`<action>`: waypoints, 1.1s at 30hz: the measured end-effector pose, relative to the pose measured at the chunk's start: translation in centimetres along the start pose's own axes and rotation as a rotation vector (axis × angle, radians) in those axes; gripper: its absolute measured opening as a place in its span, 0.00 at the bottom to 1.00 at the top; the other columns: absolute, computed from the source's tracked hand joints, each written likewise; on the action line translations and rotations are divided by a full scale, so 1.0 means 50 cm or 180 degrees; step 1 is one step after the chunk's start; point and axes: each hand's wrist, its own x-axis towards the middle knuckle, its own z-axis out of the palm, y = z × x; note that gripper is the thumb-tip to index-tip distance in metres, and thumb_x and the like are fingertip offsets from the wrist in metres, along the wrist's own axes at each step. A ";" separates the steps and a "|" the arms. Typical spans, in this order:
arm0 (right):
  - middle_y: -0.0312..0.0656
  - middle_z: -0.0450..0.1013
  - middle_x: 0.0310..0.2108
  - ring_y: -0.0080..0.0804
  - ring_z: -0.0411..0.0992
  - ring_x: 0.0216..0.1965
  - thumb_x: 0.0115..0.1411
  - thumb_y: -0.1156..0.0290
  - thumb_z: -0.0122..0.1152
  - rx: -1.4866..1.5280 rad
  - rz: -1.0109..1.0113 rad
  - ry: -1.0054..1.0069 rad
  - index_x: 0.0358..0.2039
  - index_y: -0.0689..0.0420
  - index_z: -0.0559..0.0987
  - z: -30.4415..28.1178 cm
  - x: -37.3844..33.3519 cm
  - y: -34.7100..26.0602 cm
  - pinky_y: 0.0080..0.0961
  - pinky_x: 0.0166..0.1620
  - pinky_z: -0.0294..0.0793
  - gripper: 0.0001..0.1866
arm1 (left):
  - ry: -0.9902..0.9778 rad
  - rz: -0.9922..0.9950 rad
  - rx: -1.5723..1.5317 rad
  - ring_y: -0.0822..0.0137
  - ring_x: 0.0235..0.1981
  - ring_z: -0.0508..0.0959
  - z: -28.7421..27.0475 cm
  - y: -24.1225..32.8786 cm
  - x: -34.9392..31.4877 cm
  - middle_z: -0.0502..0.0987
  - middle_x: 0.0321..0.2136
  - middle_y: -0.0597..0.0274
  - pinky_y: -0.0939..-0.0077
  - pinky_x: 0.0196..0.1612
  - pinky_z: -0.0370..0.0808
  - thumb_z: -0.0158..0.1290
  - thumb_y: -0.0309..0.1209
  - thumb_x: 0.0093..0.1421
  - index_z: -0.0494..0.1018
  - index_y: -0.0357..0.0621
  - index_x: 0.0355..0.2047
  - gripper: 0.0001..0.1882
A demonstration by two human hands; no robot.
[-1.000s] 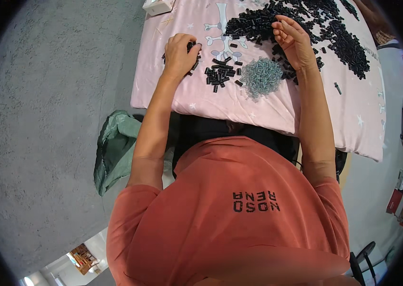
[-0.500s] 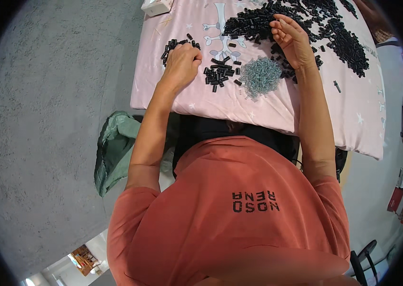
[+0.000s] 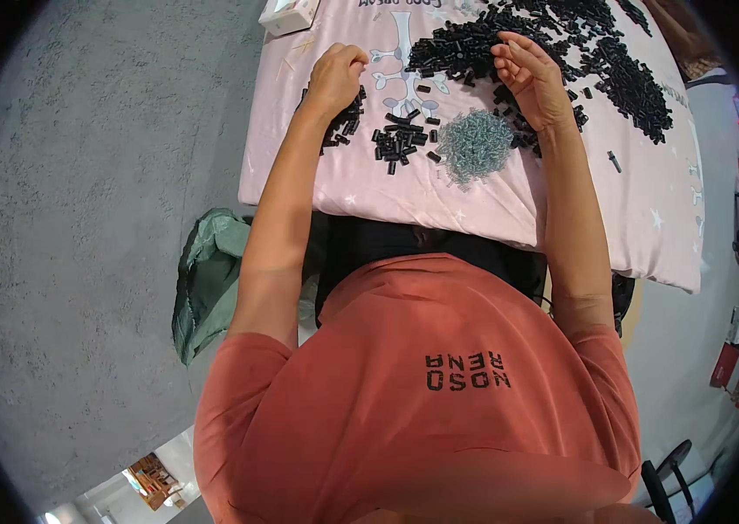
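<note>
My left hand (image 3: 335, 80) is raised with its fingers curled in, above the far end of a small group of black cylinders (image 3: 347, 120). Whatever its fingers may hold is hidden. My right hand (image 3: 533, 86) has thumb and fingers drawn together beside the big heap of short black cylinders (image 3: 465, 45); I cannot make out anything between them. Between my forearms sit a small cluster of black cylinders (image 3: 399, 141) and a mound of tiny, shiny grey-green pieces (image 3: 476, 147), perhaps springs.
A pink printed cloth (image 3: 439, 203) covers the table. More black cylinders (image 3: 629, 87) spread to the far right. One dark slim piece (image 3: 614, 162) lies alone at right. A white box (image 3: 289, 15) stands at the far left corner, and a green bag (image 3: 210, 284) is below the table's left side.
My left hand has lifted away from the left group of cylinders and moved farther off, baring more of that group. My right hand has stayed nearly in place.
</note>
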 end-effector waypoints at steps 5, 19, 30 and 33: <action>0.41 0.75 0.39 0.22 0.72 0.36 0.61 0.71 0.56 -0.0039 0.0016 -0.0002 0.51 0.63 0.73 0.006 -0.004 0.000 0.15 0.40 0.73 0.18 | -0.0292 -0.0220 0.0192 0.52 0.37 0.76 0.005 -0.029 -0.010 0.76 0.32 0.53 0.62 0.43 0.72 0.49 0.24 0.55 0.77 0.43 0.31 0.06; 0.41 0.76 0.37 0.22 0.73 0.34 0.62 0.71 0.57 -0.0101 0.0031 0.0240 0.49 0.63 0.74 0.007 -0.006 -0.002 0.15 0.38 0.73 0.16 | -0.0157 -0.0074 -0.0360 0.60 0.31 0.78 0.058 0.107 -0.036 0.77 0.30 0.55 0.71 0.38 0.74 0.56 0.25 0.51 0.78 0.41 0.34 0.09; 0.39 0.76 0.35 0.19 0.73 0.33 0.62 0.72 0.56 -0.0500 0.0094 0.0289 0.46 0.61 0.75 0.031 -0.015 0.002 0.14 0.38 0.72 0.13 | -0.0356 -0.0030 -0.0401 0.54 0.35 0.75 0.087 0.128 -0.032 0.76 0.27 0.57 0.61 0.41 0.71 0.59 0.28 0.48 0.76 0.41 0.28 0.07; 0.38 0.77 0.34 0.20 0.73 0.32 0.61 0.72 0.58 -0.1035 -0.0108 0.0159 0.42 0.61 0.77 0.023 -0.013 0.012 0.14 0.37 0.72 0.10 | -0.0251 0.0095 -0.0316 0.54 0.34 0.75 0.087 0.140 -0.025 0.76 0.26 0.56 0.61 0.40 0.71 0.59 0.26 0.49 0.74 0.41 0.28 0.06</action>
